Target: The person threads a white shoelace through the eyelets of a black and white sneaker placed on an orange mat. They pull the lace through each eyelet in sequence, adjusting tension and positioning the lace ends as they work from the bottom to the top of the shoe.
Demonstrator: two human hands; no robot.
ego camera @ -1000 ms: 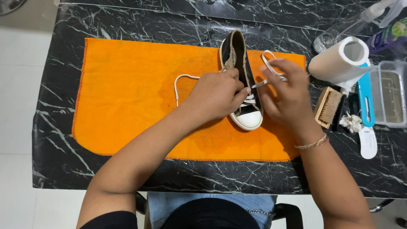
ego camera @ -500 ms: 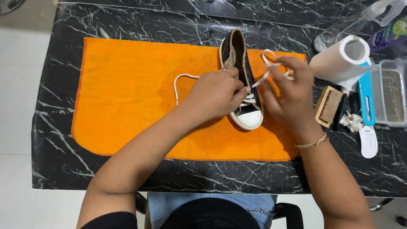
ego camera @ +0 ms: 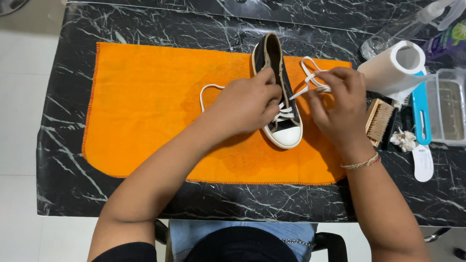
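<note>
**Q:** So what's going on with the shoe right now?

**A:** Dark sneaker [ego camera: 276, 92] with a white toe cap sits near the centre of the frame, on an orange cloth [ego camera: 145, 111] spread over the black marble table [ego camera: 63, 184]. Toe points toward the person.

**Q:** And the hands?

**A:** Left hand [ego camera: 247, 104] is curled down over the shoe's left side, fingers pressed on the laced part, holding it in place. Right hand [ego camera: 340, 104], just right of the shoe, is pinched closed on the white lace [ego camera: 310, 77], which runs taut from the eyelets up to those fingers and loops above them. The lace's other end curves out on the cloth to the left of the left hand.

**Q:** Anything else around?

**A:** Right side of the frame is busy: a paper towel roll [ego camera: 395, 68], a wooden brush [ego camera: 378, 119] near the right hand, a blue-handled tool [ego camera: 421, 114], a clear plastic tub [ego camera: 449, 109], and a spray bottle [ego camera: 403, 29] at the upper right.
</note>
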